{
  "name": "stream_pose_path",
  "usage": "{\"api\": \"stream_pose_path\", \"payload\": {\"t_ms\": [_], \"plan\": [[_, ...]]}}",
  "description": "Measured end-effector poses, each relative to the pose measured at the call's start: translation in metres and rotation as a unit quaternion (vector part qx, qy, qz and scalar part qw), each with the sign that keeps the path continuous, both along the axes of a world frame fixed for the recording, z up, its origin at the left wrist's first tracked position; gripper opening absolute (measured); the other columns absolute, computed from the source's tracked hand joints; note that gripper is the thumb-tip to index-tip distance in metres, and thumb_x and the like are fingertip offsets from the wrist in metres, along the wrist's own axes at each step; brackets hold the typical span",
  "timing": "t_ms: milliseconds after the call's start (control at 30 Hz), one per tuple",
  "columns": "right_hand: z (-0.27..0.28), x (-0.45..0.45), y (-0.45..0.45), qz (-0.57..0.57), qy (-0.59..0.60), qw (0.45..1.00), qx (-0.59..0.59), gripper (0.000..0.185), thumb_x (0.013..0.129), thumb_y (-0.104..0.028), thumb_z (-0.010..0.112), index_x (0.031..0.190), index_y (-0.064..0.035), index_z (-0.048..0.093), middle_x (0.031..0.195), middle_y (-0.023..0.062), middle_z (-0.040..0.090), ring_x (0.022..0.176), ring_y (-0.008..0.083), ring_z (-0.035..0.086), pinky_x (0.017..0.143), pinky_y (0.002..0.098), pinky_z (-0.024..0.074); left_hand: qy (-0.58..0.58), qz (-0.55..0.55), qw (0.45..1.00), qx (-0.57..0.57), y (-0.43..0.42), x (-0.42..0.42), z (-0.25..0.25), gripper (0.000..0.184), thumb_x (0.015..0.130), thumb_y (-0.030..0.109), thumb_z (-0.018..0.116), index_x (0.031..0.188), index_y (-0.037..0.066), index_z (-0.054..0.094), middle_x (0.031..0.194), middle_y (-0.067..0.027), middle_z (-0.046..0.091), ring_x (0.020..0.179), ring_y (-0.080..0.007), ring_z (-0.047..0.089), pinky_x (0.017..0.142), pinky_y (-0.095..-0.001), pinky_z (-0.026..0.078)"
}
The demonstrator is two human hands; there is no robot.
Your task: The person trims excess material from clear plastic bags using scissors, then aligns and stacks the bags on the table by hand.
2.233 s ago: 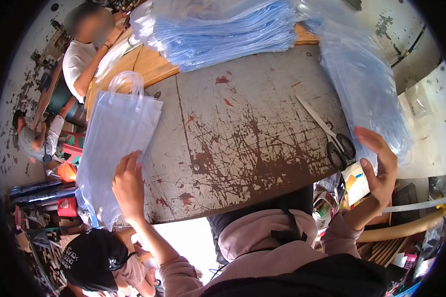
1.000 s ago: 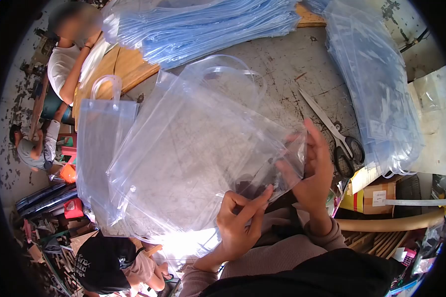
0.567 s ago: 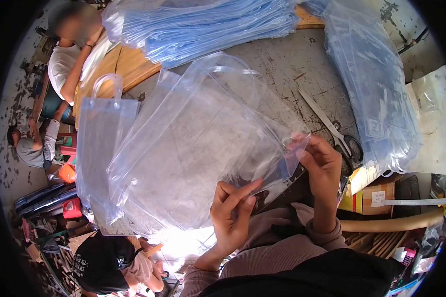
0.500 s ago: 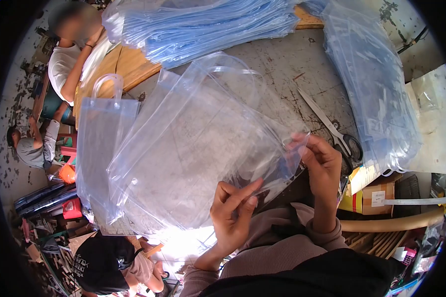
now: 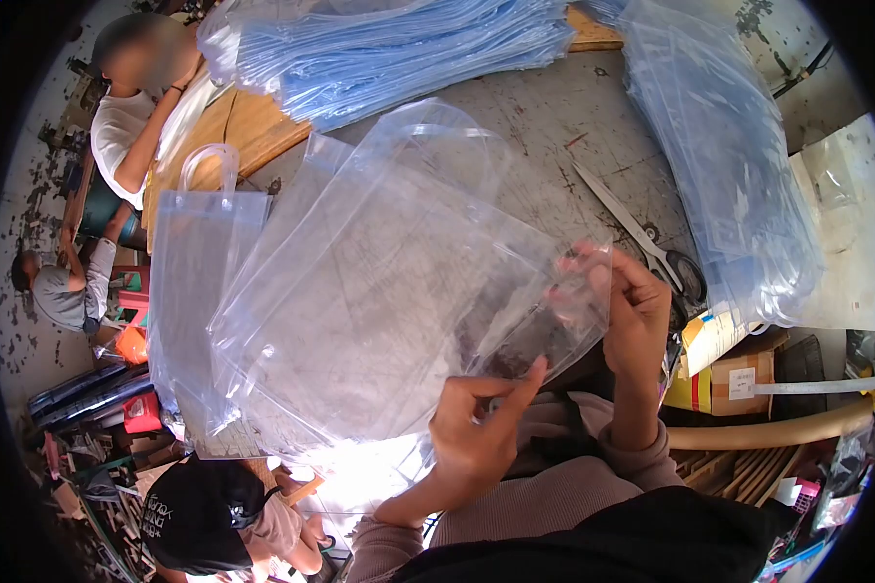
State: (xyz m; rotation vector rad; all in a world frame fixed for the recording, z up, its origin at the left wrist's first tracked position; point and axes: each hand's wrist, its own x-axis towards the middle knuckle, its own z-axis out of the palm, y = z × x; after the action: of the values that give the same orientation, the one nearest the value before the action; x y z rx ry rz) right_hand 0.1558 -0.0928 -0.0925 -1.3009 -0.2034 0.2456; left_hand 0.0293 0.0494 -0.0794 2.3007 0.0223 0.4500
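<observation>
A clear plastic bag (image 5: 399, 262) with a see-through handle lies slanted across the grey worktop, its near right end lifted off the surface. My right hand (image 5: 634, 301) is closed on the bag's right corner, some fingertips showing through the film. At the bag's lower edge, my left hand (image 5: 476, 428) pinches the film with its fingers curled. Other clear sheets or bags lie under the left part of this bag; how many I cannot tell. To the left, another clear bag (image 5: 199, 282) with a looped handle lies flat.
Large scissors (image 5: 642, 233) lie right of the bag. A thick stack of bluish plastic (image 5: 408, 58) covers the table's back, and another pile (image 5: 724, 175) hangs over its right side. A cardboard box (image 5: 749, 381) stands below right. Other people sit at the left and lower left.
My left hand has moved right and slightly up along the bag's lower edge. The bag's right end is now spread flatter between my hands, while my right hand stays at the corner.
</observation>
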Motion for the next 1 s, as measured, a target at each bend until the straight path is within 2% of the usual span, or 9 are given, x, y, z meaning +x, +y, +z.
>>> {"api": "stream_pose_path", "payload": {"t_ms": [133,233,367,467,567,667,733,867,1000], "plan": [[0.007,0.012,-0.002,-0.042,0.008,0.999,0.026,0.027,0.095,-0.005,0.045,0.117,0.0068,0.054,0.102,0.0161,0.066,0.082,0.0269,0.068,0.063,0.0279,0.0575,0.06,-0.013,0.972,0.229,-0.001,-0.009,0.018,0.055,0.068,0.003,0.069,0.121,0.016,0.062,0.088,-0.002,0.055,0.074,-0.0175,0.056,0.06,-0.0292,0.048],[0.017,0.022,-0.001,-0.066,0.006,0.997,0.026,0.027,0.095,-0.005,0.045,0.118,0.0068,0.053,0.103,0.0172,0.065,0.084,0.0272,0.068,0.063,0.0273,0.0567,0.142,0.015,0.953,0.266,0.004,-0.018,0.018,0.054,0.068,0.009,0.071,0.121,0.015,0.061,0.09,-0.0029,0.055,0.078,-0.0188,0.057,0.062,-0.0311,0.05],[0.018,0.025,0.0,-0.057,0.005,0.998,0.019,0.03,0.094,-0.009,0.049,0.119,0.0056,0.052,0.1,0.0149,0.067,0.085,0.0257,0.069,0.065,0.0279,0.0567,0.119,-0.014,0.956,0.267,0.02,-0.016,0.022,0.051,0.068,0.01,0.071,0.118,0.012,0.061,0.091,-0.004,0.055,0.077,-0.0188,0.058,0.06,-0.0305,0.051],[0.013,0.021,-0.001,-0.024,-0.004,0.998,0.05,0.033,0.096,-0.01,0.046,0.125,0.0057,0.047,0.111,0.0205,0.062,0.097,0.0283,0.065,0.08,0.0325,0.0544,0.128,-0.057,0.959,0.247,0.026,-0.017,0.021,0.051,0.07,0.012,0.067,0.12,0.008,0.059,0.09,-0.0042,0.053,0.072,-0.0166,0.055,0.06,-0.0281,0.052],[0.012,0.011,-0.003,0.022,0.02,0.994,0.106,0.043,0.097,-0.013,0.045,0.135,0.0042,0.036,0.121,0.0226,0.056,0.109,0.0288,0.059,0.085,0.0344,0.0519,0.092,-0.058,0.954,0.281,0.031,-0.016,0.006,0.053,0.07,0.018,0.071,0.119,0.005,0.058,0.091,-0.0053,0.052,0.074,-0.0174,0.055,0.061,-0.029,0.052],[0.009,-0.003,-0.009,0.117,-0.034,0.992,0.036,0.058,0.096,-0.014,0.046,0.144,-0.0002,0.017,0.132,0.0232,0.046,0.117,0.0293,0.053,0.087,0.0356,0.0507,0.08,-0.069,0.947,0.303,0.037,-0.011,0.006,0.052,0.071,0.011,0.071,0.121,0.007,0.057,0.097,-0.0079,0.052,0.082,-0.0206,0.057,0.057,-0.0319,0.053],[0.009,-0.012,-0.004,0.138,-0.032,0.987,0.07,0.07,0.094,-0.01,0.05,0.147,-0.0061,0.004,0.137,0.0209,0.04,0.119,0.0289,0.051,0.085,0.034,0.0521,0.081,-0.119,0.955,0.258,0.038,-0.007,0.017,0.052,0.073,0.013,0.068,0.122,0.004,0.054,0.091,-0.0067,0.05,0.078,-0.0188,0.053,0.057,-0.0264,0.052],[0.015,-0.027,0.0,0.088,-0.045,0.995,-0.014,0.076,0.092,-0.002,0.05,0.147,-0.0106,-0.001,0.14,0.0196,0.036,0.116,0.0271,0.053,0.08,0.0315,0.055,0.097,-0.113,0.948,0.282,0.044,-0.014,0.011,0.052,0.075,0.016,0.068,0.123,0.003,0.054,0.089,-0.0077,0.048,0.078,-0.0192,0.052,0.058,-0.027,0.052],[0.017,-0.029,-0.004,0.119,0.054,0.991,0.018,0.075,0.091,0.003,0.048,0.147,-0.0103,0.001,0.135,0.0205,0.041,0.114,0.0253,0.055,0.074,0.0303,0.0576,0.126,-0.164,0.928,0.31,0.058,-0.014,0.018,0.054,0.079,0.02,0.066,0.127,0.002,0.05,0.089,-0.0101,0.048,0.077,-0.0209,0.051,0.058,-0.0271,0.052]]}}
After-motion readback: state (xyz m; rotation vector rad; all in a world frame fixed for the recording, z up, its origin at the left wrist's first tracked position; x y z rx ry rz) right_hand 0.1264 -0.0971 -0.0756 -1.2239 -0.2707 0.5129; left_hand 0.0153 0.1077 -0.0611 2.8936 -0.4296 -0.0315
